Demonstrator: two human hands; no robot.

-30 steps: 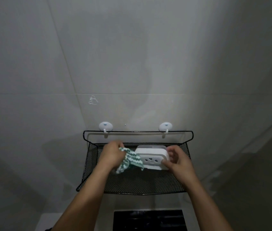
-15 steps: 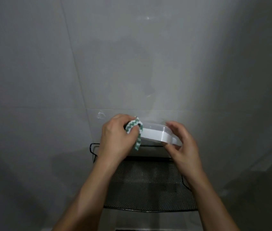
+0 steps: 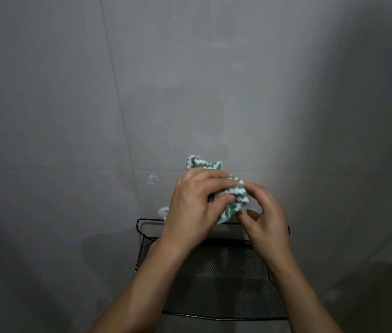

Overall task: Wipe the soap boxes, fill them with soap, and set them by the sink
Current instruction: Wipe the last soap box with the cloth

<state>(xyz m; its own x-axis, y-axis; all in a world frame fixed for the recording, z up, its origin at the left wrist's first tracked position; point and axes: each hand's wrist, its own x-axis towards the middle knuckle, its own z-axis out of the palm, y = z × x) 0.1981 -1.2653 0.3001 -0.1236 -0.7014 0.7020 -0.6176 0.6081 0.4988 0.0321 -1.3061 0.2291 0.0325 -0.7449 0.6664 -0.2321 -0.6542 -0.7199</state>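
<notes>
Nearest the camera: two bare forearms reaching up and forward over a black mesh basket (image 3: 216, 282) hung on the wall. Basket's wire rim visible at the left corner, mesh floor showing between the arms.

Just above it, left hand (image 3: 195, 207) with fingers and thumb curled round a green-and-white cloth (image 3: 234, 193), bunched up and poking out above the knuckles and down toward the right. Right hand (image 3: 265, 212) right up against it, fingers bent and touching the cloth's lower right edge; can't really tell if it's gripping anything underneath. Soap box not visible here, possibly hidden behind cloth and hands, no way to say.

Behind the left wrist, a small white hook (image 3: 162, 211) stuck to the wall above the basket's rail. Further back, grey tiled wall (image 3: 190, 92) with a little clear sticker mark (image 3: 153, 179) left of the hands.
</notes>
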